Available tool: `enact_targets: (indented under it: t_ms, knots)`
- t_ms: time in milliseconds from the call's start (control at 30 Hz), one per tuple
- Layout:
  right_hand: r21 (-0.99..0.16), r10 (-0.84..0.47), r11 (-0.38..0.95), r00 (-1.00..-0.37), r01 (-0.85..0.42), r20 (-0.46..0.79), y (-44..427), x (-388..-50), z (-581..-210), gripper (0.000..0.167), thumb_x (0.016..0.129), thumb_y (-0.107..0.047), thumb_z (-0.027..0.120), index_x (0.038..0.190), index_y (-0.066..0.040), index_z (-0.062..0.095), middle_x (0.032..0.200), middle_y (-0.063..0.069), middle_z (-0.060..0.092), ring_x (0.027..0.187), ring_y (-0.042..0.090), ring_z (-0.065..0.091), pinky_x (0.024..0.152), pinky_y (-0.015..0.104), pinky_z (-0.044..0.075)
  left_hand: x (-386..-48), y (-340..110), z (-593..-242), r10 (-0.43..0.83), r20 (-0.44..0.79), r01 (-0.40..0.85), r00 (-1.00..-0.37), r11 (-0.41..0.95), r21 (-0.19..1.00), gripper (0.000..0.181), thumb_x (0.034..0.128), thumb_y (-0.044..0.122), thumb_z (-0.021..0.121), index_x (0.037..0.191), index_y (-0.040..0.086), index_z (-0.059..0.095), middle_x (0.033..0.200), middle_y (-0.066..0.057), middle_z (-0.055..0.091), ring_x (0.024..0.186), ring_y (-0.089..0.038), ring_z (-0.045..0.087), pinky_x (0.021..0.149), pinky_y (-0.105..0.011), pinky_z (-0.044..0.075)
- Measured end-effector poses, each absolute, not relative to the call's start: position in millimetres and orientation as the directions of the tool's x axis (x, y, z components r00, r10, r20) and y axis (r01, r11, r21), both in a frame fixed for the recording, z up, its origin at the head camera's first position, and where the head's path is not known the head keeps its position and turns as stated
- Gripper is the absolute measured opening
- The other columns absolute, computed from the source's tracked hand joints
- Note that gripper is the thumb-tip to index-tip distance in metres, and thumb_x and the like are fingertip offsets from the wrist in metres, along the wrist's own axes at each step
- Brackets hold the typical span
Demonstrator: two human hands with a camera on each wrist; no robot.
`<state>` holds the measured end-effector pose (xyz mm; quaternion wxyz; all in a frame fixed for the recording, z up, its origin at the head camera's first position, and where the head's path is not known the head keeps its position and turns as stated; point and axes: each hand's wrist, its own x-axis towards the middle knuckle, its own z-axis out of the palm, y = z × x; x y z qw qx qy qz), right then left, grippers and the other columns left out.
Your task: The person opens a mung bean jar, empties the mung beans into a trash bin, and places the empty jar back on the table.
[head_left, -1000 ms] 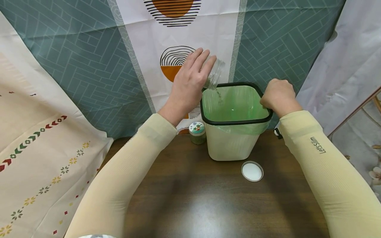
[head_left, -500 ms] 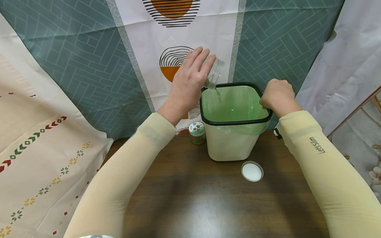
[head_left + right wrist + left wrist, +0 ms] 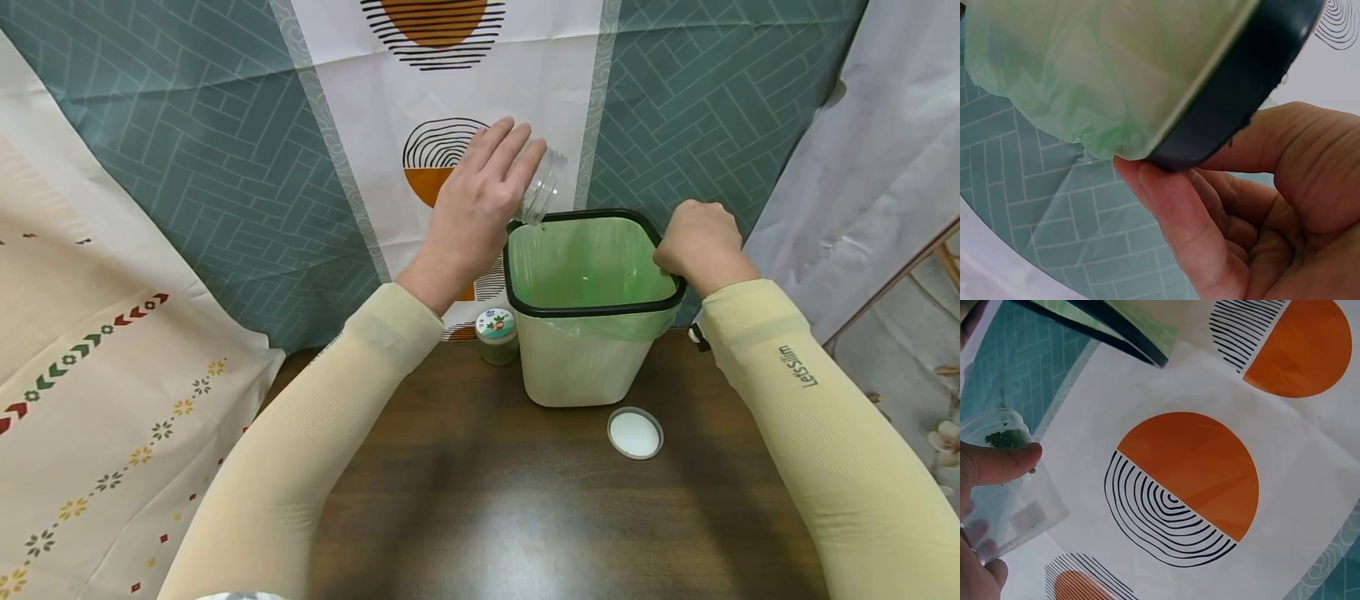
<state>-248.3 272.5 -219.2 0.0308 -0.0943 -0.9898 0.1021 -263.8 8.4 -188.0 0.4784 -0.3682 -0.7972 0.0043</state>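
My left hand (image 3: 480, 196) grips a clear jar (image 3: 545, 185), tipped mouth-down over the left rim of a trash bin (image 3: 581, 362). In the left wrist view, a small clump of dark green bits (image 3: 1005, 439) clings inside the jar near its mouth, close to my thumb. The bin is off-white with a black rim and a green bag (image 3: 592, 267) lining it. At its right side, my right hand (image 3: 701, 242) pinches the black rim (image 3: 1235, 87) between thumb and curled fingers, as the right wrist view shows.
A second jar (image 3: 498, 346) with a printed lid and green contents stands left of the bin. A loose round lid (image 3: 635, 432) lies on the brown wooden table (image 3: 450, 500) in front. Patterned cloths (image 3: 225, 167) hang behind and at the sides.
Green bits were falling from the jar into the bin before; now the stream has thinned to almost nothing and the jar looks emptier. Both hands have stayed nearly in place.
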Motion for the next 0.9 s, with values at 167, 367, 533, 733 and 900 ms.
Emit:
enact_targets:
  t_ms: [167,367,533,733,900]
  knots:
    - [-0.205,0.193,0.962,-0.98,0.18,0.043,272.6,-248.3,-218.8,0.021,0.074,-0.014,0.061,0.085,0.003,0.053,0.082,0.021,0.051,0.066,0.033,0.052,0.045,0.034,0.044,-264.5,8.4,-186.5,0.607,0.753,0.575,-0.253,0.72,-0.387,0.044,0.0934,-0.006,0.035,0.133,0.006,0.05,0.138,-0.013,0.05,0.134,-0.029,0.039,0.117,-0.035,0.023]
    - [-0.201,0.186,0.964,-0.981,0.171,0.054,272.8,-248.5,-216.9,0.018,0.074,-0.014,0.06,0.081,0.001,0.053,0.081,0.021,0.051,0.068,0.034,0.051,0.045,0.034,0.044,-264.7,8.8,-184.4,0.617,0.744,0.575,-0.254,0.716,-0.397,0.041,0.0969,-0.002,0.033,0.134,0.006,0.048,0.14,-0.012,0.048,0.136,-0.028,0.037,0.117,-0.035,0.021]
    - [-0.199,0.193,0.964,-0.98,0.179,0.051,272.8,-248.7,-216.6,0.02,0.074,-0.014,0.061,0.082,0.002,0.053,0.082,0.021,0.051,0.067,0.034,0.052,0.045,0.034,0.044,-264.1,9.9,-183.8,0.626,0.738,0.574,-0.251,0.71,-0.408,0.042,0.0973,-0.003,0.03,0.134,0.006,0.049,0.14,-0.012,0.048,0.136,-0.028,0.037,0.117,-0.036,0.021]
    - [-0.199,0.188,0.964,-0.981,0.176,0.044,272.5,-248.5,-217.3,0.019,0.074,-0.014,0.061,0.082,0.002,0.054,0.082,0.021,0.051,0.066,0.033,0.051,0.045,0.034,0.044,-263.9,10.6,-185.5,0.643,0.725,0.578,-0.246,0.698,-0.423,0.044,0.0967,-0.005,0.031,0.135,0.008,0.048,0.141,-0.011,0.047,0.139,-0.027,0.032,0.119,-0.035,0.012]
    - [-0.196,0.181,0.966,-0.983,0.169,0.045,272.1,-247.8,-218.6,0.017,0.074,-0.014,0.06,0.079,0.001,0.054,0.082,0.021,0.052,0.069,0.034,0.051,0.046,0.034,0.044,-262.4,11.5,-186.8,0.661,0.71,0.57,-0.242,0.69,-0.447,0.046,0.0963,-0.006,0.031,0.136,0.01,0.048,0.144,-0.008,0.044,0.142,-0.025,0.027,0.12,-0.035,0.008]
